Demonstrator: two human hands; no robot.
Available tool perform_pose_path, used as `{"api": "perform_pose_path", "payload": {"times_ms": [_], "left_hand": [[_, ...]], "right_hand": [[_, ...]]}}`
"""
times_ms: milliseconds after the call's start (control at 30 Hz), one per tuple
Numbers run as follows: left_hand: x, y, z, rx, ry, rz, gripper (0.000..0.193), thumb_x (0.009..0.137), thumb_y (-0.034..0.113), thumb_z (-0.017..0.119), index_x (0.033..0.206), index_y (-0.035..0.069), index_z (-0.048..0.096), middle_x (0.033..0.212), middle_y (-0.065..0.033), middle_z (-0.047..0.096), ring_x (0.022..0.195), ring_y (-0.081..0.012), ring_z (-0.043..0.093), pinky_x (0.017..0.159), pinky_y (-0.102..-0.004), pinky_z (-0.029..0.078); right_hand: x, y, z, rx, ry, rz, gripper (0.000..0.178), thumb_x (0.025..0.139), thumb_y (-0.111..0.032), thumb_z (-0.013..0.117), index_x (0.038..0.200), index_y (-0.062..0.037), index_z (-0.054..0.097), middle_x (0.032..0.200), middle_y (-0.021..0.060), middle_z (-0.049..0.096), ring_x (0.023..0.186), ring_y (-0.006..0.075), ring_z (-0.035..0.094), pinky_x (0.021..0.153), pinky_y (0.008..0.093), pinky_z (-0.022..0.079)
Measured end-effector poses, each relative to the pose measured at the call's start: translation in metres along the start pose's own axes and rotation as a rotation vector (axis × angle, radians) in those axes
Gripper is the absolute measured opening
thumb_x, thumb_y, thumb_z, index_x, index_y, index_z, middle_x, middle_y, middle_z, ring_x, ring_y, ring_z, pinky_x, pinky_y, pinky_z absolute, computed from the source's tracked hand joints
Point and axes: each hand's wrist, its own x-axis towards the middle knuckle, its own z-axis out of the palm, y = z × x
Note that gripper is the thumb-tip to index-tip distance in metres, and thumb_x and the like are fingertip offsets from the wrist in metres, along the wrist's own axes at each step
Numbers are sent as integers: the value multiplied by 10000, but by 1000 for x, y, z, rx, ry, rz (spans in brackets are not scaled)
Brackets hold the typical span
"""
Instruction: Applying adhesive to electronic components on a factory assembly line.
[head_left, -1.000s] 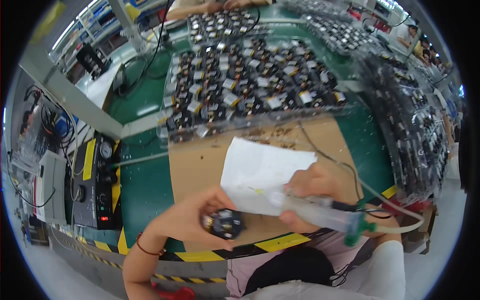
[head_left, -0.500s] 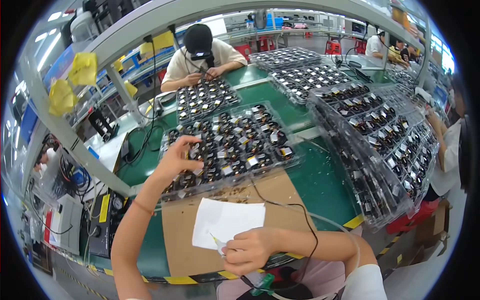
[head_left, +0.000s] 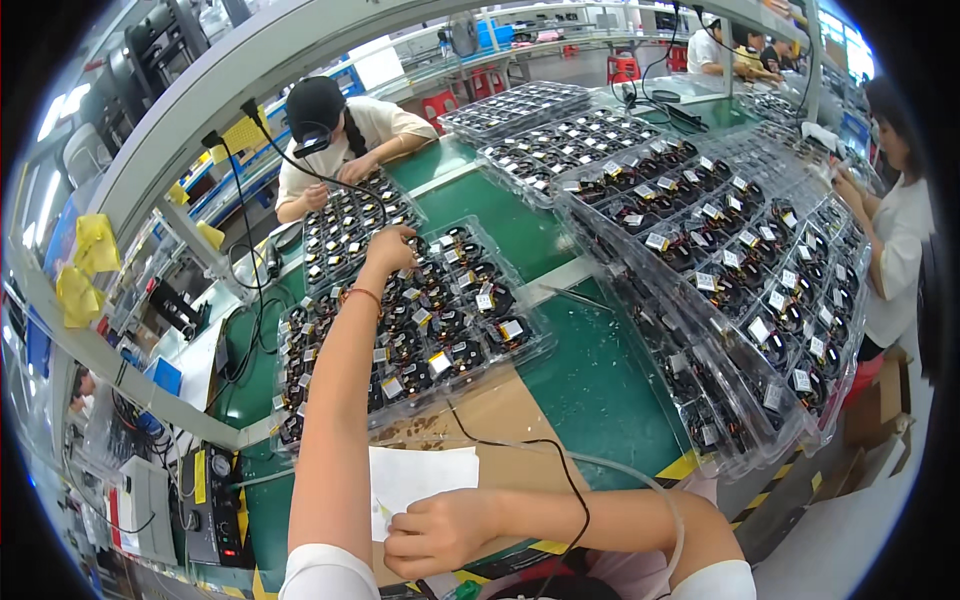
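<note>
My left hand (head_left: 393, 249) reaches over the far part of a clear plastic tray (head_left: 535, 348). Its bent fingers are apart just above the parts, with the tips partly hidden. Small black coiled-wire parts with white labels (head_left: 438, 362) fill the tray's compartments. Low in the middle, my right hand (head_left: 440, 532) is closed round a dispensing syringe, mostly hidden in the grip. The thin pale needle tip (head_left: 383, 508) points up and left over a white paper sheet (head_left: 425, 470). That sheet lies on brown cardboard (head_left: 505, 410) in front of the tray.
Tall stacked trays (head_left: 720, 330) of similar parts stand at right. Another tray (head_left: 360, 225) lies before a co-worker (head_left: 340, 150) across the green bench. A black cable (head_left: 540, 440) and clear tube (head_left: 620, 463) cross near my right arm. A control box (head_left: 215, 510) stands lower left.
My left hand has moved from the tray's near left part to its far edge, with the arm stretched forward. My right hand stays low with the syringe. The view has shifted.
</note>
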Motion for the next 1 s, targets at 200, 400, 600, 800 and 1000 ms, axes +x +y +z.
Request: {"api": "perform_pose_path", "payload": {"times_ms": [200, 400, 600, 800, 1000], "left_hand": [[6, 23, -9, 34, 28, 65, 442, 537, 180, 726, 967, 126, 637, 945, -104, 616, 880, -249, 583, 791, -320, 450], [5, 68, 9, 328, 198, -93, 367, 692, 330, 611, 910, 37, 640, 1059, -163, 554, 1018, -347, 458, 877, -394, 377], [6, 90, 30, 309, 210, -125, 387, 678, 293, 616, 940, 8, 619, 1101, -191, 505, 1065, -356, 392, 882, -435, 354], [19, 77, 31, 208, 247, -264, 335, 674, 255, 579, 882, -4, 625, 1058, -175, 536, 1055, -344, 417, 880, -404, 359], [-17, 73, -2, -984, 360, -149, 397, 668, 154, 647, 981, -2, 459, 842, -147, 592, 706, -218, 589, 611, -287, 488]], "right_hand": [[-3, 2, 3, -2, 13, 10, 169, 676, -148, 515, 796, -29, 506, 711, 46, 447, 596, 142, 502, 473, 213, 408], [-3, 3, 8, 73, 29, 48, 152, 672, -126, 522, 777, -22, 488, 692, 53, 446, 545, 148, 491, 418, 242, 414], [-8, 4, 12, 117, 42, 52, 140, 672, -105, 516, 781, -20, 494, 728, 83, 491, 580, 181, 519, 420, 272, 440], [-3, 4, 11, 126, 35, 40, 135, 675, -106, 514, 776, -19, 494, 722, 75, 486, 569, 179, 513, 418, 276, 433], [-7, 7, 8, 12, -42, 58, 157, 666, -142, 542, 770, -36, 490, 672, 27, 429, 531, 125, 463, 416, 214, 377]]}}
